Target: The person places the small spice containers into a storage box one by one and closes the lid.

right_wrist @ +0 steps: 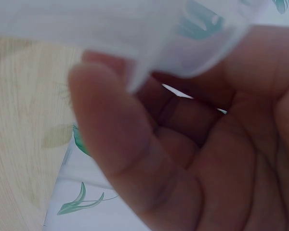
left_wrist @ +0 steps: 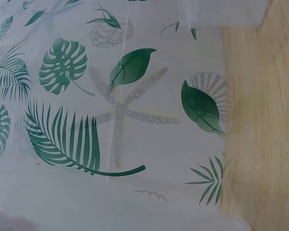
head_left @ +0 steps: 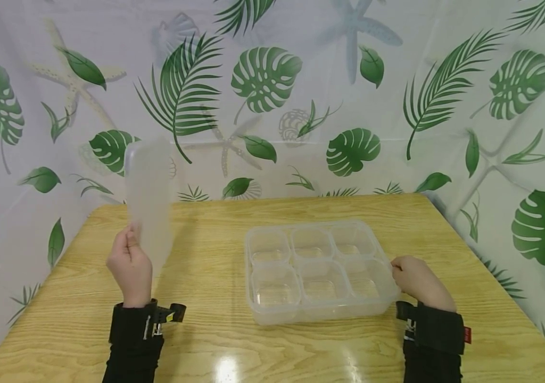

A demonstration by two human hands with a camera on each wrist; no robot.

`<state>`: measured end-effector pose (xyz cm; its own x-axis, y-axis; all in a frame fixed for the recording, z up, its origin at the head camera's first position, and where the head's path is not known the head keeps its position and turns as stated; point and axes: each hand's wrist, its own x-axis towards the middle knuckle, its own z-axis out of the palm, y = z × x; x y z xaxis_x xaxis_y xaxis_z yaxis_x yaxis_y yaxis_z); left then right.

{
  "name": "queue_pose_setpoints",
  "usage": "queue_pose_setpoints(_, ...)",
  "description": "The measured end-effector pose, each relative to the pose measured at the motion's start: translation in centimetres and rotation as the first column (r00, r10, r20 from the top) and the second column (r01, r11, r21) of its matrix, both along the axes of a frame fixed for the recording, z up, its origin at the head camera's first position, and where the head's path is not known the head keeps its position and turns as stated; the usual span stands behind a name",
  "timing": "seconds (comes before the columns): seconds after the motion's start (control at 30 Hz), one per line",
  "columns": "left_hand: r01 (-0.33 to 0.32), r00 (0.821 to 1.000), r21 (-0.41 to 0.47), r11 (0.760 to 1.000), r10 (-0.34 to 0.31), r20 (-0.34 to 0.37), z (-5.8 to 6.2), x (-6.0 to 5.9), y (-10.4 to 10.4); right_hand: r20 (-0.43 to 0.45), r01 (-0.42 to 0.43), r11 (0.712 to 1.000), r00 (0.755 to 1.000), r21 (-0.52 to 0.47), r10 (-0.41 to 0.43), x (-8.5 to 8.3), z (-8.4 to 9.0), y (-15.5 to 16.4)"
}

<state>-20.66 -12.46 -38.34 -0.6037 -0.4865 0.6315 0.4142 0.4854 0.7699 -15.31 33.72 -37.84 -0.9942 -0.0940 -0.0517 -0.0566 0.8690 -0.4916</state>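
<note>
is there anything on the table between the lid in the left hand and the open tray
Nothing visible. The left hand holds the translucent lid upright above the table, and the wood between it and the six-compartment tray is bare. The right hand grips the tray's right edge, on the far side.

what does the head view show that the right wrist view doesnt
Only the head view shows the whole scene: the left hand holding a translucent lid upright above the wooden table, and the full six-compartment clear tray with all its compartments empty. Only the right wrist view shows the right hand from close up, with its curled fingers around the tray's rim. Both show the right hand at the tray's right edge, the table and the leaf-print backdrop.
</note>
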Motion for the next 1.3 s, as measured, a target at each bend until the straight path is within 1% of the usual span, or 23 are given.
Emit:
queue_pose_setpoints(0.17, 0.049, 0.997, 0.108, 0.993, -0.055, 0.049, 0.4, 0.3, 0.0, -0.004, -0.006, 1.0, 1.0, 0.011, 0.006, 0.0, 0.0, 0.0)
queue_pose_setpoints(0.23, 0.104, 0.992, 0.182, 0.978, -0.116, 0.054, 0.5, 0.4, 0.1, -0.006, -0.006, 1.0, 1.0, 0.017, 0.006, 0.0, 0.0, 0.0)
queue_pose_setpoints(0.27, 0.138, 0.987, 0.227, 0.964, -0.153, 0.046, 0.6, 0.4, 0.1, -0.005, -0.007, 1.0, 1.0, 0.018, 0.007, 0.0, 0.0, 0.0)
queue_pose_setpoints(0.33, 0.203, 0.975, 0.315, 0.927, -0.221, 0.023, 0.7, 0.4, 0.2, -0.002, -0.006, 1.0, 1.0, 0.018, 0.006, 0.0, 0.0, 0.0)
queue_pose_setpoints(0.4, 0.263, 0.959, 0.397, 0.879, -0.283, -0.01, 0.9, 0.5, 0.4, 0.004, -0.004, 1.0, 1.0, 0.018, 0.003, 0.0, 0.0, 0.0)
queue_pose_setpoints(0.47, 0.309, 0.944, 0.453, 0.836, -0.327, -0.04, 1.1, 0.6, 0.5, 0.007, -0.002, 1.0, 1.0, 0.018, 0.002, 0.0, 0.0, 0.0)
queue_pose_setpoints(0.67, 0.401, 0.907, 0.517, 0.756, -0.407, -0.109, 1.8, 1.2, 1.0, 0.001, 0.005, 1.0, 1.0, 0.011, -0.005, -0.1, 0.0, 0.1)
queue_pose_setpoints(0.73, 0.427, 0.896, 0.532, 0.732, -0.421, -0.139, 2.0, 1.5, 1.1, 0.0, 0.005, 1.0, 1.0, 0.013, -0.005, -0.2, -0.1, 0.1)
queue_pose_setpoints(0.8, 0.444, 0.889, 0.547, 0.71, -0.425, -0.169, 2.3, 1.7, 1.1, 0.001, 0.005, 1.0, 1.0, 0.013, -0.005, -0.2, -0.1, 0.2)
queue_pose_setpoints(0.9, 0.471, 0.878, 0.575, 0.669, -0.423, -0.226, 2.8, 2.1, 1.2, 0.006, 0.007, 1.0, 1.0, 0.018, -0.007, -0.2, 0.0, 0.2)
queue_pose_setpoints(0.97, 0.493, 0.867, 0.594, 0.636, -0.42, -0.269, 3.1, 2.3, 1.3, 0.008, 0.006, 1.0, 1.0, 0.018, -0.006, -0.2, 0.0, 0.2)
queue_pose_setpoints(1.03, 0.519, 0.852, 0.616, 0.592, -0.421, -0.313, 3.4, 2.5, 1.4, 0.01, 0.006, 1.0, 1.0, 0.018, -0.006, -0.2, 0.0, 0.2)
queue_pose_setpoints(1.1, 0.541, 0.838, 0.631, 0.556, -0.421, -0.348, 3.6, 2.7, 1.6, 0.009, 0.004, 1.0, 1.0, 0.015, -0.004, -0.1, 0.0, 0.1)
queue_pose_setpoints(1.23, 0.594, 0.799, 0.657, 0.465, -0.438, -0.412, 4.0, 3.2, 2.0, 0.004, -0.001, 1.0, 1.0, 0.013, 0.001, 0.0, 0.0, 0.1)
queue_pose_setpoints(1.3, 0.611, 0.783, 0.672, 0.42, -0.445, -0.434, 4.1, 3.4, 2.3, 0.0, -0.003, 1.0, 1.0, 0.011, 0.003, 0.0, 0.0, 0.1)
